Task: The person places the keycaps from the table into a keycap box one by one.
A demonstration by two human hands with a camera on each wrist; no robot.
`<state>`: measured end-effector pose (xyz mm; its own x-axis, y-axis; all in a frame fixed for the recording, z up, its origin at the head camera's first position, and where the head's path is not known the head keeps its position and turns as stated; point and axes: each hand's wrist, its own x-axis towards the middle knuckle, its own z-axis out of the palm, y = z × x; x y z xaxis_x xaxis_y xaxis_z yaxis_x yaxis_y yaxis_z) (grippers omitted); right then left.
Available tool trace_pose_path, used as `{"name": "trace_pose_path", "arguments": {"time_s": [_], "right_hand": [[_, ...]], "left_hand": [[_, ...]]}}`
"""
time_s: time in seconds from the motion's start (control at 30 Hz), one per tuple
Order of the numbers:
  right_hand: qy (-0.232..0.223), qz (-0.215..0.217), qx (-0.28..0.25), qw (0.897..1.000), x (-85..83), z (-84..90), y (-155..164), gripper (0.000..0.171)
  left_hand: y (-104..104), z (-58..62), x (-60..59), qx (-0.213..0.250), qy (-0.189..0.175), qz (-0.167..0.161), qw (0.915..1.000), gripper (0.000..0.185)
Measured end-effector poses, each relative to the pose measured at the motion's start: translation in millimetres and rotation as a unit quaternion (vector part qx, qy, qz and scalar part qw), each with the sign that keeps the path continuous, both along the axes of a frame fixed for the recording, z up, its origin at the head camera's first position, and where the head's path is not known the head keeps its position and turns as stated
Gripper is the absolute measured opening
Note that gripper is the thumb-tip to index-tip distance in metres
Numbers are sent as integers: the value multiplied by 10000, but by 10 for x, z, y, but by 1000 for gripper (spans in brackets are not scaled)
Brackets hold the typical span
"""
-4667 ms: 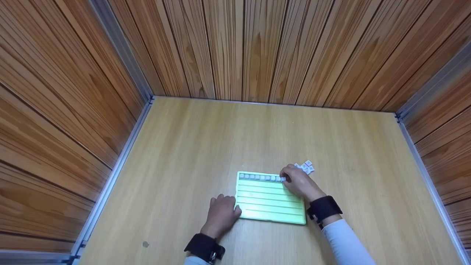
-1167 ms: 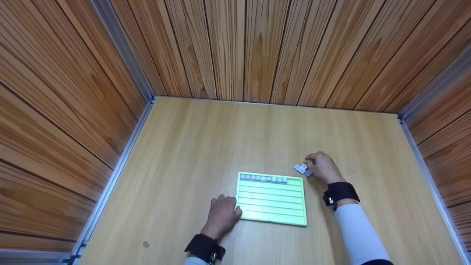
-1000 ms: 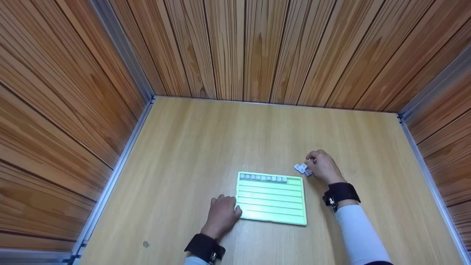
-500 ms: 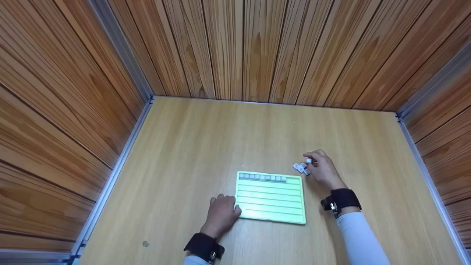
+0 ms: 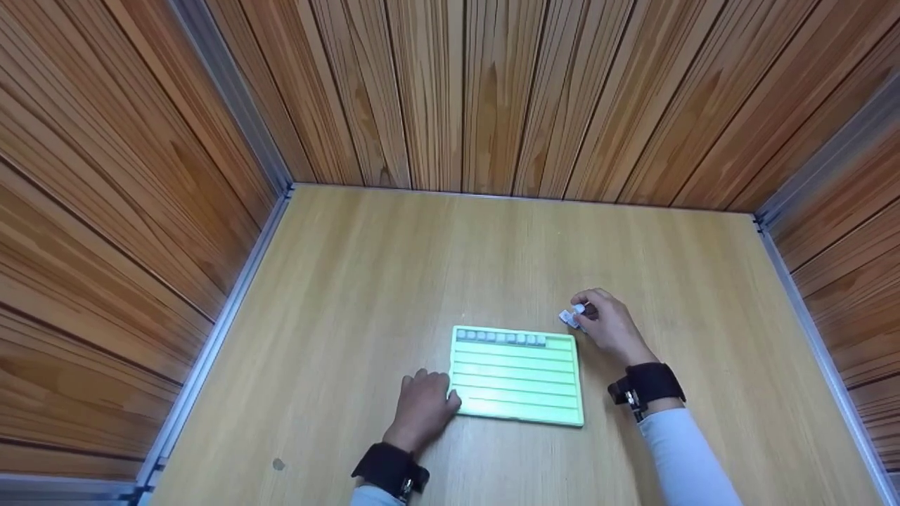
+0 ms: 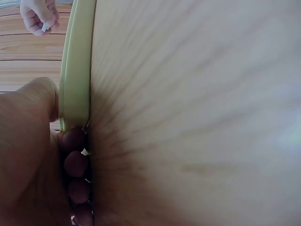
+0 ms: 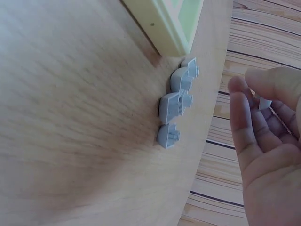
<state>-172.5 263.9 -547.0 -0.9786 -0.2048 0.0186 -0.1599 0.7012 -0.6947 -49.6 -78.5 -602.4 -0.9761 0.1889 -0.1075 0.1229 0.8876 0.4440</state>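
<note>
We find the right hand [image 5: 610, 327] pinching one pale keycap [image 5: 579, 308] right of centre in the head frame, above the upper right corner of the green slotted tray [image 5: 517, 404]. The left hand [image 5: 422, 404] grips the tray's left edge, thumb over the rim.

In our judgement, good practice here is to hold the keycap by its sides, fingertips clear of the face to be seated, and to keep the left hand's steadying pressure. We advise lifting clear of the loose keycaps [image 7: 169, 108] and squaring the cap to the row of keycaps [image 5: 500, 339] in the top slot.

The loose keycaps lie hollow side up, stems showing; the held one's facing we cannot tell, nor any long axis. The tray's long axis runs left to right across the frame, dipping slightly rightward.
</note>
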Motion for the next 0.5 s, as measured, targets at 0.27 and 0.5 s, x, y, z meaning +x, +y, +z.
{"name": "trace_pose_path", "arguments": {"time_s": [0.27,0.5], "right_hand": [[128,145,10,9998,36,-9,-48,26],[-155,103,97,9998,64,-15,-94,24]], "left_hand": [[-3,4,-6,-3,64,-24,10000,21],[8,-2,1,22,109,24,9999,22]]}}
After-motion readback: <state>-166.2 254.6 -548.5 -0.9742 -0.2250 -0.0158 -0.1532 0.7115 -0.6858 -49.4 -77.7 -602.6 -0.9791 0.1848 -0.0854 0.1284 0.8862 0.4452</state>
